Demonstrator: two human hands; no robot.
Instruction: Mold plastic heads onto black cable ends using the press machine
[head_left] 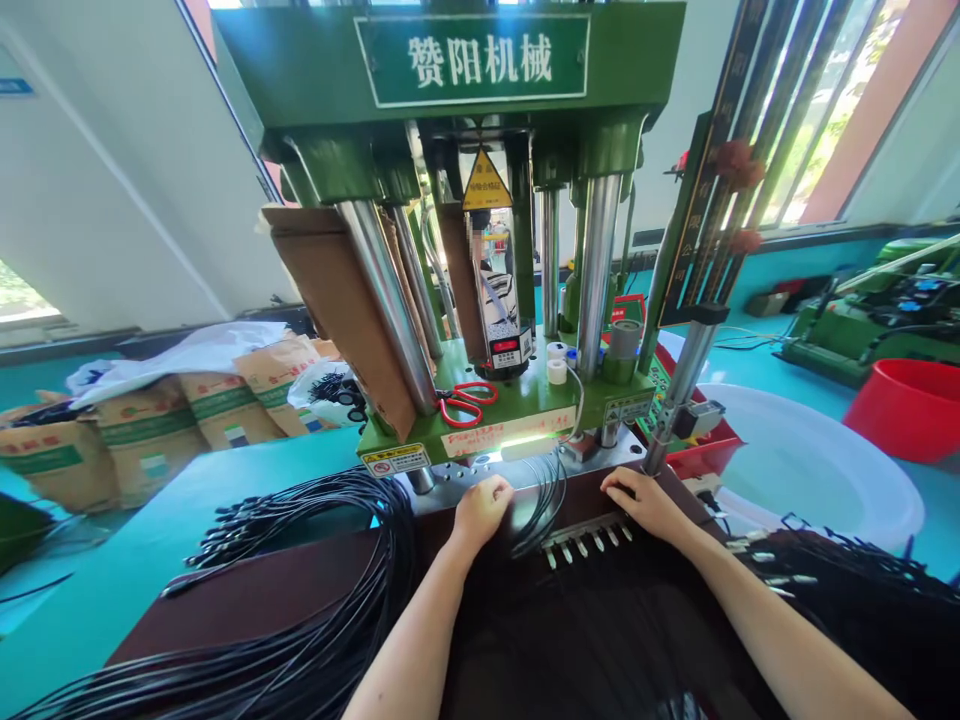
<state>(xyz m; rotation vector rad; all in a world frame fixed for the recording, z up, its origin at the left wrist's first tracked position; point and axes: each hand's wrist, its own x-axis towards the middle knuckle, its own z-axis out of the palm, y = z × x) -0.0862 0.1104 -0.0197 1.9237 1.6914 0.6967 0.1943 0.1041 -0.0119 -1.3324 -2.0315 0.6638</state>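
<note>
My left hand (pixel 480 512) is closed at the front edge of the press bed, its fingers curled and their inner side hidden. Right beside it, a loop of thin black cables (pixel 546 500) runs out from under the press head. My right hand (pixel 643 502) rests at the front edge on the other side, fingers loosely bent and apart, with nothing visible in them. Between the hands and a little nearer to me, several cable ends with pale metal tips (pixel 587 546) sit in a row along a bar. Their dark cables hang towards me.
The green press (pixel 480 400) stands ahead, with red-handled scissors (pixel 466 403) and white rolls (pixel 556 370) on its plate. Bundled black cables (pixel 300 520) lie at left, more cables (pixel 847 590) at right. Paper sacks (pixel 150 430), a white tub (pixel 810 460) and a red bucket (pixel 911 410) stand beyond.
</note>
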